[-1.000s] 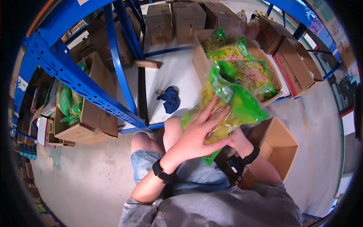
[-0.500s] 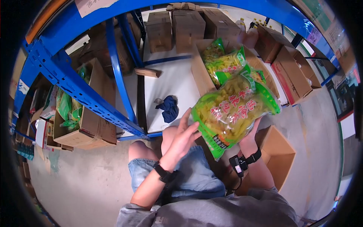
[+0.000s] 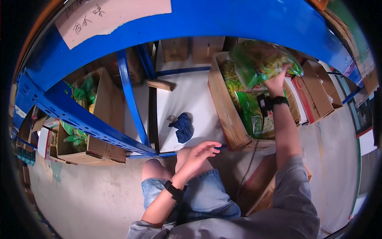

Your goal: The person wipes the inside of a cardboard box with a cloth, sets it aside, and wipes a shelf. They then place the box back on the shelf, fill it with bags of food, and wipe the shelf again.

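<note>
My right hand (image 3: 277,81) grips a green-edged clear plastic bag of yellowish food (image 3: 260,59), held above the back part of an open cardboard box (image 3: 229,115) on the shelf. More green and yellow bags (image 3: 250,109) lie inside that box, below the held one. My left hand (image 3: 197,157) is over my knees, in front of the shelf edge, with its fingers apart and nothing in it. Black bands circle both wrists.
A blue cloth (image 3: 183,128) lies on the white shelf board (image 3: 167,107). Blue shelf beams (image 3: 207,20) cross above and at left. Another box (image 3: 109,115) with green bags is at left; an open box (image 3: 262,191) stands on the floor at lower right.
The bag has moved forward and up over the shelf box in my right hand. My left hand has come off the bag. The view has shifted, with the upper beam now larger.
</note>
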`<state>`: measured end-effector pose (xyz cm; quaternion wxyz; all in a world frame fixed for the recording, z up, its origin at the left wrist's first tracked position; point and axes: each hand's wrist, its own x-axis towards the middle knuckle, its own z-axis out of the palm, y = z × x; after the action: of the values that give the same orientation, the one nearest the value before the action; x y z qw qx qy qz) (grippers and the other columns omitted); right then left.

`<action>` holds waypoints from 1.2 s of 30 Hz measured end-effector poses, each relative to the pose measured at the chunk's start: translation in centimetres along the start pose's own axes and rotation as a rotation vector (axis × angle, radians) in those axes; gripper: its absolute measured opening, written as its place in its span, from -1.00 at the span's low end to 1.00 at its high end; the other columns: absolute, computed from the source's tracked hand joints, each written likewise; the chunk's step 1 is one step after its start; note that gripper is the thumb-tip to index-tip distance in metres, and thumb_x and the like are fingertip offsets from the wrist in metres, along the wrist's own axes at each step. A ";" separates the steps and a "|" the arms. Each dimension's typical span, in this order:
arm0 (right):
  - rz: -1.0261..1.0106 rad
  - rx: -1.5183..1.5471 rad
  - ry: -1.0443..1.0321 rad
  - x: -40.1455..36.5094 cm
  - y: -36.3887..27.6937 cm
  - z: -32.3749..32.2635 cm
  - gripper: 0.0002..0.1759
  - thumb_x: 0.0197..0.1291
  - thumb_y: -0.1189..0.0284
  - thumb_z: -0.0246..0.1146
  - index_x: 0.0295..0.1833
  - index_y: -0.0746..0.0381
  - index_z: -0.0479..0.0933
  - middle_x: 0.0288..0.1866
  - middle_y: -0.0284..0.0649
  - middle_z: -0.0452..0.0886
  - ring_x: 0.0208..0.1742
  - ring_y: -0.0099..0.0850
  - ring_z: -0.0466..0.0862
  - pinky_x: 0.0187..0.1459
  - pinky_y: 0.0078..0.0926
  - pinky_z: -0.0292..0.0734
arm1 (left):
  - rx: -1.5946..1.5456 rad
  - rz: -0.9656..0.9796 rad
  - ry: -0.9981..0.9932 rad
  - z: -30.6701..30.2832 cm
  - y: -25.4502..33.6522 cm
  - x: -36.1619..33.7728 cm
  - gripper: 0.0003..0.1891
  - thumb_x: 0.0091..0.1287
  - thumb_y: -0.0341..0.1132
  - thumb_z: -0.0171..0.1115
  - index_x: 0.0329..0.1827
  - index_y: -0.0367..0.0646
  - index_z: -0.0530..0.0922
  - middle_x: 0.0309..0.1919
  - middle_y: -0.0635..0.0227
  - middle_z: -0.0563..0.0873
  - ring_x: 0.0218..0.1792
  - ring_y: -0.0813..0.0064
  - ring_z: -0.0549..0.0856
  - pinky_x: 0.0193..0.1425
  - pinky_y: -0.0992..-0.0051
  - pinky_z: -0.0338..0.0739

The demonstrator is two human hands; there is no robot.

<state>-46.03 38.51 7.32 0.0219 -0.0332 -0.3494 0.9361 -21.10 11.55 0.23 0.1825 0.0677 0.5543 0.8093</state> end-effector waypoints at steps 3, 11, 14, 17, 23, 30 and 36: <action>0.259 -0.415 -0.038 5.3 1.9 -5.0 -0.53 0.12 0.04 0.01 -0.02 0.17 0.34 -0.15 -0.28 0.50 -0.15 -0.35 0.52 -0.09 -0.19 0.42 | 0.016 0.004 0.011 -0.8 0.3 0.0 -0.74 0.27 -0.37 -0.07 -0.02 -0.25 0.40 -0.06 0.27 0.52 -0.08 0.46 0.53 0.02 0.51 0.38; -0.216 -1.769 0.067 3.9 3.0 -3.2 -0.69 0.02 0.41 0.13 -0.08 0.23 0.40 -0.24 -0.11 0.54 -0.22 -0.42 0.57 -0.27 -0.47 0.49 | -0.037 -0.053 0.078 -2.1 -1.1 -0.5 -0.73 0.23 -0.43 -0.09 -0.02 -0.21 0.41 -0.09 0.33 0.53 -0.10 0.51 0.52 -0.02 0.56 0.37; -0.693 -2.082 -0.071 3.0 3.8 -3.5 -0.68 -0.03 0.45 0.14 -0.09 0.23 0.42 -0.15 -0.08 0.52 -0.14 -0.31 0.54 -0.13 -0.44 0.43 | -0.054 -0.074 0.095 -1.7 -1.4 -0.6 -0.73 0.21 -0.45 -0.09 -0.02 -0.22 0.41 -0.11 0.32 0.54 -0.12 0.49 0.54 -0.03 0.55 0.39; -0.884 -1.594 -0.456 -2.2 5.6 1.4 -0.71 -0.04 0.48 0.15 -0.11 0.21 0.43 -0.13 -0.11 0.50 -0.07 -0.22 0.49 -0.03 -0.38 0.35 | -0.005 -0.063 0.124 -2.4 -2.0 -0.8 -0.73 0.23 -0.45 -0.10 -0.02 -0.22 0.41 -0.13 0.31 0.55 -0.14 0.50 0.54 -0.04 0.56 0.40; -0.702 -1.622 -0.799 -13.9 13.0 8.5 -0.75 -0.04 0.52 0.14 -0.16 0.20 0.44 -0.08 -0.10 0.46 -0.01 -0.17 0.44 0.04 -0.33 0.31 | 0.099 -0.011 0.152 -7.2 -3.0 -2.2 -0.73 0.24 -0.45 -0.10 -0.01 -0.25 0.39 -0.10 0.29 0.53 -0.06 0.50 0.50 0.04 0.54 0.37; -0.150 -1.750 -1.104 -14.0 27.4 0.3 -0.58 -0.02 0.49 0.06 0.06 0.10 0.39 0.19 -0.02 0.25 0.17 0.00 0.29 0.13 -0.26 0.26 | 0.652 -0.204 0.493 -11.3 -1.2 -4.9 -0.72 0.20 -0.38 0.03 -0.03 -0.24 0.43 -0.18 0.37 0.52 -0.19 0.61 0.48 -0.11 0.61 0.37; -0.156 -1.983 -1.138 -11.2 31.7 -4.5 -0.58 -0.10 0.46 0.17 -0.04 -0.11 0.47 0.24 -0.25 0.20 0.22 -0.07 0.20 0.17 -0.27 0.22 | 0.762 -0.098 0.532 -10.1 3.5 -5.8 -0.70 0.22 -0.36 0.04 0.01 -0.23 0.42 -0.18 0.37 0.52 -0.16 0.61 0.46 -0.07 0.61 0.35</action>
<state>-35.07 16.83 -16.33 -0.1173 0.4143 -0.8940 0.1242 -19.63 -0.51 0.19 0.0339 -0.1062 0.8421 0.5276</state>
